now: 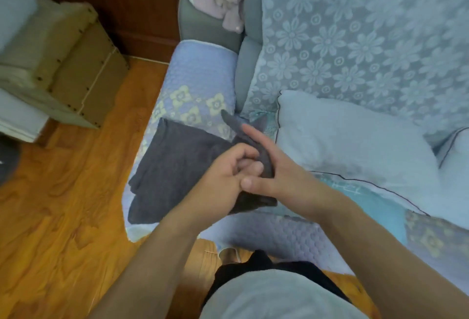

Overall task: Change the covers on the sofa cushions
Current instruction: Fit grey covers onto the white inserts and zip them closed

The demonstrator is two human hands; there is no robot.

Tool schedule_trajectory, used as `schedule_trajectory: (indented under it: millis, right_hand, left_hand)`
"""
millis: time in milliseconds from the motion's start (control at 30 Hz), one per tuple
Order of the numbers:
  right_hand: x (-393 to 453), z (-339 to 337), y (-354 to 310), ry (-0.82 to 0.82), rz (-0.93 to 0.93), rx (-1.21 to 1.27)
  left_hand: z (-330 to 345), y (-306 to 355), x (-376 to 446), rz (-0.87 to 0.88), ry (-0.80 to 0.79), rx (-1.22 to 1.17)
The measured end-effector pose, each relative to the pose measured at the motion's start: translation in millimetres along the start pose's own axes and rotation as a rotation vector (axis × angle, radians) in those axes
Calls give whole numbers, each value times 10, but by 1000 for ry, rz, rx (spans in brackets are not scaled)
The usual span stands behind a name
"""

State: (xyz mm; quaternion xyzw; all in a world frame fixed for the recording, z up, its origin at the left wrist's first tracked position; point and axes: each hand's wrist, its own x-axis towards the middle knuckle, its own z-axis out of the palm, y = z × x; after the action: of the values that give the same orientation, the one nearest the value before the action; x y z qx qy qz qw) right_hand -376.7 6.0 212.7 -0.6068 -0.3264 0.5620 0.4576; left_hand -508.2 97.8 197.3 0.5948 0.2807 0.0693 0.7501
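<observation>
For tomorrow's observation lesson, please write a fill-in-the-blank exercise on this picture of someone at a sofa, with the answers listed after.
1. Both hands hold a dark ____ cloth over the sofa arm.
2. The left hand has its fingers ____ round the cloth.
3. A white cushion lies on the sofa, to the ____ of the right hand.
4. The floor is made of ____.

Missing words: grey; curled; right; wood
</observation>
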Motion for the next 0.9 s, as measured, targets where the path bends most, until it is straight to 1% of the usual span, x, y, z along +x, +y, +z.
schedule_trajectory:
  millis: [33, 67, 100, 133, 167, 200, 233, 267, 300, 367, 400, 467, 533, 600, 633, 700, 733, 767, 833, 867, 900]
  right_hand:
    - [-137, -131, -172, 60, -60, -46]
    - [-309, -294, -351, 129, -133, -103]
    - [-473, -444, -487, 185, -196, -167]
    - [-653, -611, -625, 225, -259, -227]
    - [-808, -772, -751, 252, -302, -263]
    - [-950, -933, -860, 274, -335, -249]
    - [-1137, -1135, -988, 296, -364, -204]
    - [-1309, -1315, -1090, 295, -375, -144]
    - [-1493, -1495, -1182, 266, -382, -104]
    - [-1760, -1720, -1284, 167, -365, -86]
    - [-1882, -1808, -1308, 138, -352, -119]
    - [-2079, -1921, -1308, 137, -324, -215]
    - [-2236, -2019, -1255, 186, -304, -232]
    - [-2411, -2159, -1212, 223, -293, -163]
    - [-2505, -2243, -1197, 240, -289, -116]
    - [-2639, -2396, -1178, 288, -282, -59]
    - [-2691, -2473, -1171, 325, -275, -50]
    - [-2714, -2547, -1170, 364, -260, -61]
    - [-2718, -2665, -1160, 433, -193, -173]
    - [-2700, -2721, -1157, 463, -144, -272]
    - [-2682, -2795, -1161, 493, -100, -388]
  left_hand:
    - [130, 179, -30, 50, -54, -26]
    - [283, 349, -38, 118, -95, 37]
    - [431, 493, -63, 186, -102, 136]
    - [599, 632, -68, 266, -58, 238]
    - [743, 752, -64, 357, 45, 316]
    - [866, 850, -64, 443, 164, 330]
    - [1032, 963, -53, 508, 236, 284]
    - [1193, 1076, -40, 518, 252, 193]
    - [1375, 1194, 11, 477, 221, 92]
    - [1673, 1354, 187, 282, 105, -38]
    - [1820, 1422, 301, 183, 42, -74]
    - [2046, 1496, 506, 3, -97, -149]
    - [2210, 1458, 669, -104, -264, -197]
    - [2388, 1390, 764, -98, -407, -178]
    - [2481, 1363, 797, -47, -454, -149]
    - [2594, 1330, 840, 106, -444, -92]
    - [2644, 1337, 861, 185, -423, -16]
    - [2687, 1376, 883, 297, -372, 152]
    - [2696, 1488, 967, 576, -148, 703]
    - [2670, 1566, 1019, 723, -25, 933]
    - [2643, 1676, 1070, 845, 71, 1045]
